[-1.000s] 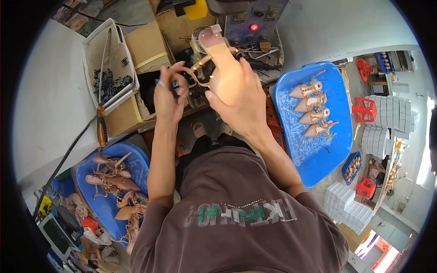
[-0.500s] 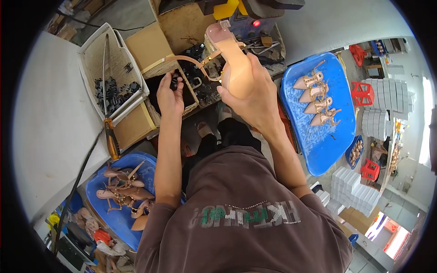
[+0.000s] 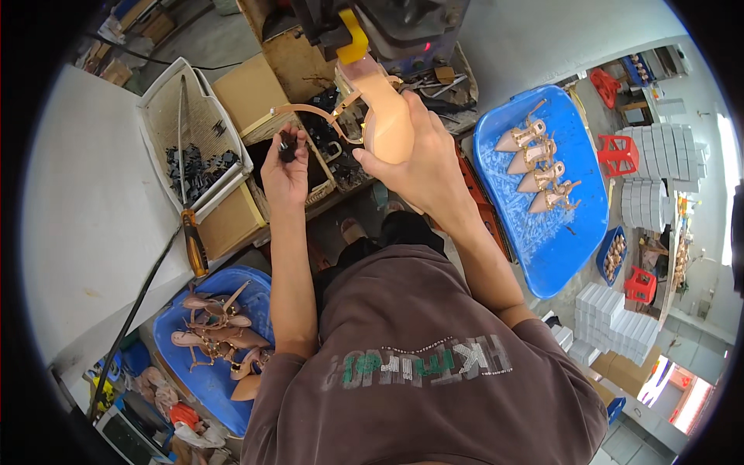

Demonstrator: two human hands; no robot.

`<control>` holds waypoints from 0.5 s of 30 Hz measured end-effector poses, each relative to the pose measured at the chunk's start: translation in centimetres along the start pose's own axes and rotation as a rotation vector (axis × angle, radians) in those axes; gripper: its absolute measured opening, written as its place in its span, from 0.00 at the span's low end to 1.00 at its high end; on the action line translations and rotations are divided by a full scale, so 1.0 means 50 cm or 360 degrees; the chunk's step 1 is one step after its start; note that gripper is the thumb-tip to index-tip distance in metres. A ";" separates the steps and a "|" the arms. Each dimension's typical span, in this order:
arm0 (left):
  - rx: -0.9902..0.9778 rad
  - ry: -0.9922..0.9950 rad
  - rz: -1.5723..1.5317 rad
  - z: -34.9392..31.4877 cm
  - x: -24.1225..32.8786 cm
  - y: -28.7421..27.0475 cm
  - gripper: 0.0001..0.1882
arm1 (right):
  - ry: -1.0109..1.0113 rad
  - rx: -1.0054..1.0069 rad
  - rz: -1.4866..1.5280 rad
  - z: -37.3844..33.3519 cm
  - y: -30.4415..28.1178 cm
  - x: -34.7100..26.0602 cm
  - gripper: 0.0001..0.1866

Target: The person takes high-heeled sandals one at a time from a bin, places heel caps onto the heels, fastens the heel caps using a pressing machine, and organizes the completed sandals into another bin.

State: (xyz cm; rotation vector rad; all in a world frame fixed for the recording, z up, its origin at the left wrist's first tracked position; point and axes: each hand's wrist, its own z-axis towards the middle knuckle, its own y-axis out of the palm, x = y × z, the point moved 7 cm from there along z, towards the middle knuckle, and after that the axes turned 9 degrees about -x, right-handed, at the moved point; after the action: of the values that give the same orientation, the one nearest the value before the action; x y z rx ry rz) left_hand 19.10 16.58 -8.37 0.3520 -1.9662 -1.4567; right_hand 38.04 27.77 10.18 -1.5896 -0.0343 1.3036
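My right hand (image 3: 434, 159) is closed around a beige strappy shoe (image 3: 389, 128), held sole up. The far end of this shoe reaches beneath a yellow part (image 3: 353, 39) of a dark machine (image 3: 415, 22); whether they touch, I cannot tell. Its studded strap (image 3: 310, 110) loops out to the left. My left hand (image 3: 285, 180), fingers curled, grips small black pieces (image 3: 287, 146) above an open box (image 3: 319, 169) with a dark inside. How many pieces it holds is hidden by the fingers.
At left, a white tray (image 3: 242, 172) holds small black pieces and a long screwdriver (image 3: 194, 244) lies across its edge. Blue tubs with shoes stand at lower left (image 3: 174, 360) and right (image 3: 570, 240). Red stools (image 3: 618, 156) and stacked white boxes (image 3: 612, 322) are farther right.
The shoe has moved slightly left, its far end now under the yellow machine part. My left hand has turned, bringing the black pieces into clearer view. The whole view has shifted a little.
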 end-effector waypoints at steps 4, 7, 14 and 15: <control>-0.0122 0.0031 0.0030 0.005 0.000 0.005 0.13 | -0.0027 -0.0028 0.0026 -0.002 0.000 -0.005 0.49; 0.0061 0.0100 0.0247 0.007 -0.001 0.000 0.13 | 0.0013 -0.0065 0.0050 -0.002 -0.004 0.004 0.50; 0.0009 0.0098 0.0146 0.008 0.002 -0.004 0.13 | 0.0095 -0.0230 0.0053 0.003 0.009 0.020 0.55; 0.0035 0.0106 0.0125 0.008 0.002 -0.005 0.13 | 0.0105 -0.0217 0.0085 0.003 0.008 0.021 0.56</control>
State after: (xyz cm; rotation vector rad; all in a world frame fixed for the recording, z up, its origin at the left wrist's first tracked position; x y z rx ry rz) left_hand 18.76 16.73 -8.64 0.3255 -1.9229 -1.3579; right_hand 38.15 28.28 9.16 -1.7593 -0.0411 1.3124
